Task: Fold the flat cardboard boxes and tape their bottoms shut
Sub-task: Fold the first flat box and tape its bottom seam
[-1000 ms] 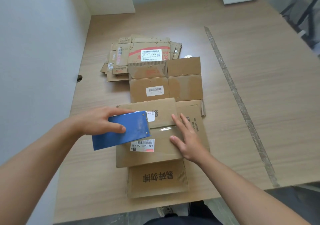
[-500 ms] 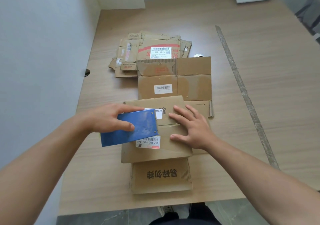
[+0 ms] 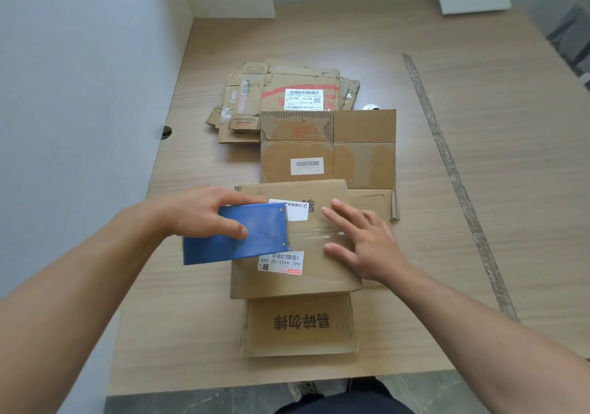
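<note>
Two hands work one box (image 3: pixel 319 281) at centre frame. At left, the left hand (image 3: pixel 201 212) grips a blue dispenser (image 3: pixel 236 238), thumb curled over its face and fingers over its top edge; its right end sits on the box's left half. From that end a clear tape (image 3: pixel 316 238) runs rightward across the box's middle, long axis across the frame. At right, the right hand (image 3: pixel 364 241) lies flat on the box, fingers spread, tips on the tape. The left hand is nearer the cut, so the next pull likely goes leftward, away from the pinned tape.
</note>
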Available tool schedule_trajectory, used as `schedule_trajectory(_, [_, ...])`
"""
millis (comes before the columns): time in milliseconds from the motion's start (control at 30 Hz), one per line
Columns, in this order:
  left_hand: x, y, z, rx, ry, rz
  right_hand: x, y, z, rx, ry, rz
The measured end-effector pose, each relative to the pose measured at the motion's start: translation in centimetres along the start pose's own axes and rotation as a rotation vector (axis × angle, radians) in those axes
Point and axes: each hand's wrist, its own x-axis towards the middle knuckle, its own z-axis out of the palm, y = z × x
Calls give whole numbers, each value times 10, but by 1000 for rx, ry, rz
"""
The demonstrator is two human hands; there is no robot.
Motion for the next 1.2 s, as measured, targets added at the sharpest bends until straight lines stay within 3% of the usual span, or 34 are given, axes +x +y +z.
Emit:
schedule_trajectory(533, [-37,-71,-38,-23,-70,-109,-2,-5,-2,-132,-76,8])
schedule_trajectory(1200, [7,-111,-13,25,-61,-205,1,-9,-8,-226,-175,78])
